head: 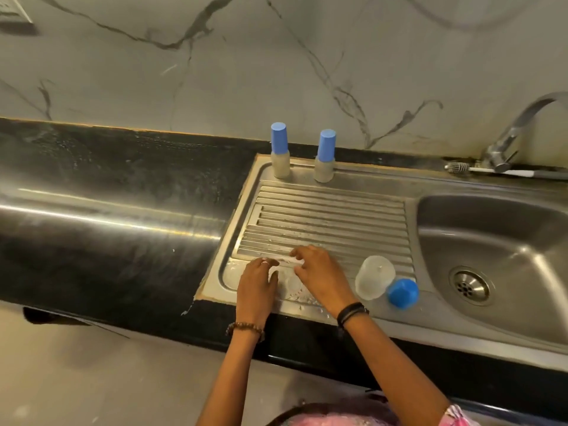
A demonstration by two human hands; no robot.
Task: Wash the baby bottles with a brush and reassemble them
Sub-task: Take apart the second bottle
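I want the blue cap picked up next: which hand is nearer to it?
Right. The right hand lies just left of the blue cap; the left hand lies farther left, beyond the right.

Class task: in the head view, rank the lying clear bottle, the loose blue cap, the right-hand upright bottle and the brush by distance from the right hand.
1. lying clear bottle, beside the right hand
2. loose blue cap, beyond it
3. right-hand upright bottle, rear rim
4. brush, by tap

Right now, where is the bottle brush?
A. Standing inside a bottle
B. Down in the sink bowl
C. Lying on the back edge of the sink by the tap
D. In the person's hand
C: the brush lies flat on the sink's back rim, beside the base of the tap.
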